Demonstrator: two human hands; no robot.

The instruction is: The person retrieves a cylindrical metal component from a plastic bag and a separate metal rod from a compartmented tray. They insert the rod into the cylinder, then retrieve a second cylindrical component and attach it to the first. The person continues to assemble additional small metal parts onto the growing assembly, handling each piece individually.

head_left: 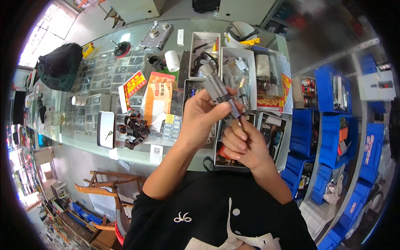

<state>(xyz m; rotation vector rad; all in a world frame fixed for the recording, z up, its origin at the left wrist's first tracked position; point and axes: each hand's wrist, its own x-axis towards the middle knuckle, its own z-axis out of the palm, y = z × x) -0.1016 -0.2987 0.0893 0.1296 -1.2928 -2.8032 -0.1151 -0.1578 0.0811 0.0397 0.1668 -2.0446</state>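
1. Nearest the camera, the person's black top with white buttons [236,212] fills the lower edge; both forearms rise from it.
2. The right hand [243,143] is curled tight, fingers closed round a thin tool whose red handle [223,152] peeks out beneath the palm; most of the tool is hidden in the fist, so its kind is hard to tell.
3. The left hand [202,114] sits just above and to the left, fingers wrapped round the lower part of a silver metal cylinder [216,88], which tilts up and to the left above the counter.
4. The cylinder's lower end, near the right thumb, is covered by both hands; how the tool meets it cannot be made out.
5. Behind the hands lies a glass counter [83,143], with black and orange rings [133,127] heaped left of the left wrist.
6. Farther back stand an orange packet [158,100], a white roll [172,61] and open white boxes [238,62] of small parts, partly blocked by the cylinder.
7. To the right, blue bins [329,125] curve along the rim, their contents blurred.
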